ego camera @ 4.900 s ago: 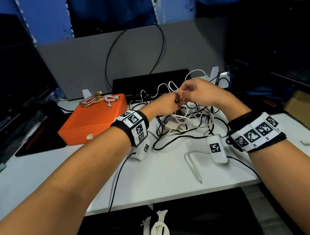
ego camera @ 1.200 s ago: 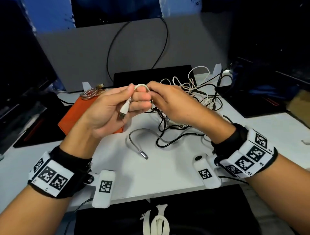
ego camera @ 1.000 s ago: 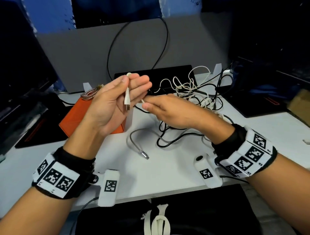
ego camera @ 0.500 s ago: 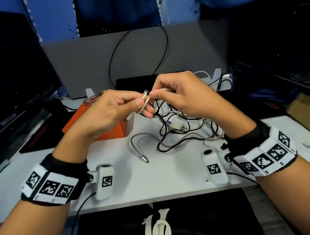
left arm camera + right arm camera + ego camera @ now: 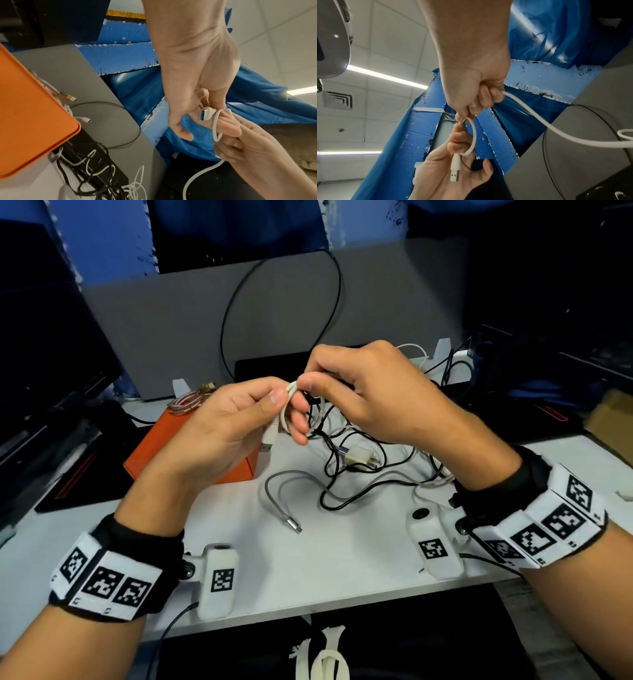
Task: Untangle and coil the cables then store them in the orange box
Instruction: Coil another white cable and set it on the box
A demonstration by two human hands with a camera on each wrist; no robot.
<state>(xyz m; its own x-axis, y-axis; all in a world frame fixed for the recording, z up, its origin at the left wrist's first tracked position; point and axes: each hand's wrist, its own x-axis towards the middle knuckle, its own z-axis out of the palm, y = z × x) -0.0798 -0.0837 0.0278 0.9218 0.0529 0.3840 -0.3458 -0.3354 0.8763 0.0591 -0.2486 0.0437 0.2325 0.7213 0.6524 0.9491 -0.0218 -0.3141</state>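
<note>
Both hands are raised over the desk and share one white USB cable [image 5: 287,405]. My left hand [image 5: 284,412] pinches a small loop of it under the thumb, and the USB plug [image 5: 268,444] hangs below the fingers. The right hand [image 5: 308,381] pinches the same cable just beside the loop. In the right wrist view the cable [image 5: 539,119] trails from my right hand [image 5: 471,108] down toward the tangle, and the plug [image 5: 455,171] lies across the left palm. The orange box [image 5: 150,453] sits closed behind my left hand, with a coiled braided cable [image 5: 186,404] on its lid.
A tangle of black and white cables [image 5: 359,422] with a white charger plug [image 5: 359,458] lies behind the hands. A grey cable with a metal plug [image 5: 284,508] lies loose in front. A grey partition stands at the back, and dark monitors flank the desk.
Both hands have left the tangle and come nearer. In the last second my right hand wound the white cable into a loop at my left fingers, and the left thumb closed on it.
</note>
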